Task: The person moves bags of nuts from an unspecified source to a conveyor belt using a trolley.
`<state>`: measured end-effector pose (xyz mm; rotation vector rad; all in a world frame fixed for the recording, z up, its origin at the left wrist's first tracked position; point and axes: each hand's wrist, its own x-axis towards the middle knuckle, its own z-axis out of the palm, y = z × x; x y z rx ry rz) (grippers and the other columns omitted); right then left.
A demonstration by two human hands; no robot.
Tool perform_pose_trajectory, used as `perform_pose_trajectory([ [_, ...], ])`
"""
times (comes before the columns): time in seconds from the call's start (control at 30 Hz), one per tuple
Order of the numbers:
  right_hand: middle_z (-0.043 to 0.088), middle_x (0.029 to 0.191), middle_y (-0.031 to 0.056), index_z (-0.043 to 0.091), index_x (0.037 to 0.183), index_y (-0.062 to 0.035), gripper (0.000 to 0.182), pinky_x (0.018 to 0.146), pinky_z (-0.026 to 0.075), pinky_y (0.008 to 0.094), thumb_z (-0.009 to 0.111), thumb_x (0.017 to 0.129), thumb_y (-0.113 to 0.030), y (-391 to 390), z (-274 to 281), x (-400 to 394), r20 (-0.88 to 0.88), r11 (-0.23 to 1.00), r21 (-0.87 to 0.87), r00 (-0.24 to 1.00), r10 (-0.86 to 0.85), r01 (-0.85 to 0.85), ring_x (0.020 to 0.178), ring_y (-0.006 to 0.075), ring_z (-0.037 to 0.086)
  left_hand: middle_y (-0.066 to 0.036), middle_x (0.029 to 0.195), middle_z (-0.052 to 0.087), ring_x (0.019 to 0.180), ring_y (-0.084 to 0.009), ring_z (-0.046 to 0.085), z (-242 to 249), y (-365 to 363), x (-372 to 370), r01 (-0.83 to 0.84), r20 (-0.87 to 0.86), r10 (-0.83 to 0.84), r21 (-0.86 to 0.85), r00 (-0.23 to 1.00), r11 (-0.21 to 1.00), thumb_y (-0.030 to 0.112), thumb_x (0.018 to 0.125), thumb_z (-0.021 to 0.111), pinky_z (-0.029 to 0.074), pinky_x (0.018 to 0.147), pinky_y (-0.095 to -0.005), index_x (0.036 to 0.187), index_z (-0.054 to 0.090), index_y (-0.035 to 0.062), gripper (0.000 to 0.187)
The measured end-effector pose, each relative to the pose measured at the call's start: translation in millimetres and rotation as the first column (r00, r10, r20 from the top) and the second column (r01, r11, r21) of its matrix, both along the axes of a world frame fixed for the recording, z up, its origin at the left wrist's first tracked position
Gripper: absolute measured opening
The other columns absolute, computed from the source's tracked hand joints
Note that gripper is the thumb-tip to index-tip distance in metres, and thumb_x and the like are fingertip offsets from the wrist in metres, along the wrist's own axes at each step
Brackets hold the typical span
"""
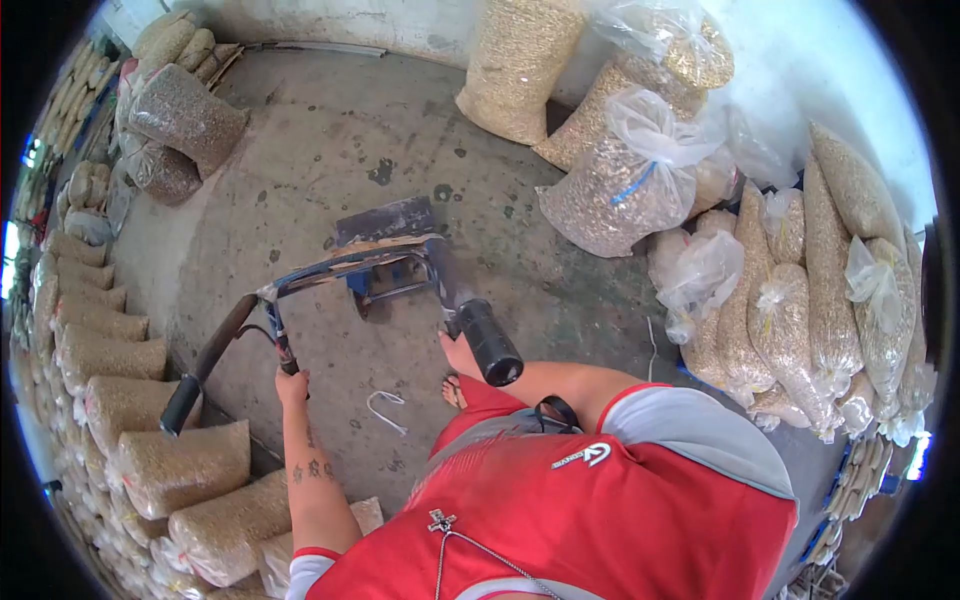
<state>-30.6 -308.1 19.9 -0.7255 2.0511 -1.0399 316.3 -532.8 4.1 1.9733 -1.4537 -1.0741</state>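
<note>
A blue hand truck (355,255) with a flat metal plate (387,220) at its foot stands on the concrete floor in front of me. My left hand (291,384) is wrapped round a dark lever or grip on its left side, below the long black-tipped handle. Close beside the thick black right handle grip (488,342) is my right hand (458,350); the handle partly hides it, and its fingers cannot be made out clearly.
Clear bags of pale pellets (620,180) lean on the wall at the upper right, more sacks (785,320) at the right. Stacked sacks (110,360) line the left side; darker sacks (188,118) stand upper left. A white strap (386,409) lies on the floor.
</note>
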Motion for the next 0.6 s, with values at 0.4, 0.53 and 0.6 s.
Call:
perform_pose_trajectory([
  [0.4,0.066,0.095,0.0216,0.056,0.113,0.0052,0.047,0.075,0.052,0.044,0.072,0.085,-0.029,-215.0,10.9,-53.1,-0.009,0.955,0.137,0.965,-0.263,0.262,0.088,0.0339,0.067,-0.011,0.075,0.065,0.065,-0.0244,0.064,15.5,-317.2,-128.9,0.377,0.267,-0.372,0.037,0.889,0.926,0.009,0.069,0.077,0.05,0.062,-0.0388,0.1,0.061,0.0021,0.036],
  [0.53,0.066,0.092,0.0203,0.055,0.114,0.0059,0.046,0.072,0.053,0.0409,0.074,0.085,-0.025,-274.0,36.7,-81.7,-0.055,0.905,0.187,0.924,-0.379,0.383,0.086,0.0302,0.068,-0.017,0.083,0.066,0.077,-0.0345,0.066,21.4,-408.8,-214.6,0.562,0.412,-0.527,0.044,0.744,0.826,0.011,0.069,0.076,0.051,0.073,-0.0428,0.105,0.059,0.001,0.041],
  [0.6,0.065,0.084,0.0184,0.054,0.107,0.0048,0.042,0.068,0.053,0.0423,0.074,0.084,-0.024,-300.4,12.7,-85.7,-0.059,0.854,0.183,0.872,-0.485,0.488,0.079,0.0306,0.068,-0.019,0.084,0.066,0.081,-0.0373,0.066,5.4,-451.2,-243.9,0.575,0.341,-0.565,0.082,0.751,0.814,0.013,0.069,0.075,0.051,0.076,-0.0432,0.104,0.059,-0.0002,0.041],
])
